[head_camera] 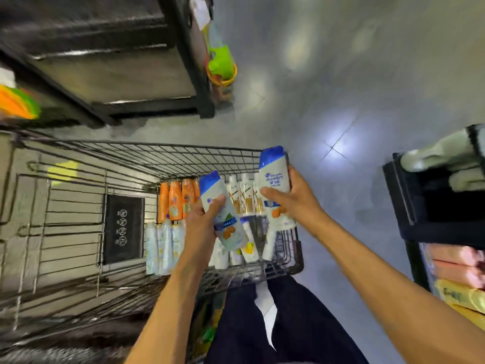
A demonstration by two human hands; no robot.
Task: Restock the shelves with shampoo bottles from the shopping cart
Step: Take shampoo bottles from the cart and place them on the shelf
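Shampoo bottles [244, 198] crowd the near end of the shopping cart [157, 153], so by the look of it most of the restocking is yet to do: orange bottles [175, 200], white gold-trimmed ones and pale bottles [160, 245] lie in rows in the basket. The left hand [202, 222] grips one blue-capped bottle [225, 219] above the cart, and the right hand [291, 198] grips a second blue-capped bottle [274, 174] at the cart's right rim. Neither has reached a shelf; a dark shelf unit [131, 101] stands beyond the cart, and another shelf [409, 200] stands to the right. Both held bottles show a blue script logo upside down, seemingly Head & Shoulders. The white bottles appear to read LUX, and the finer print is too blurred to make out.
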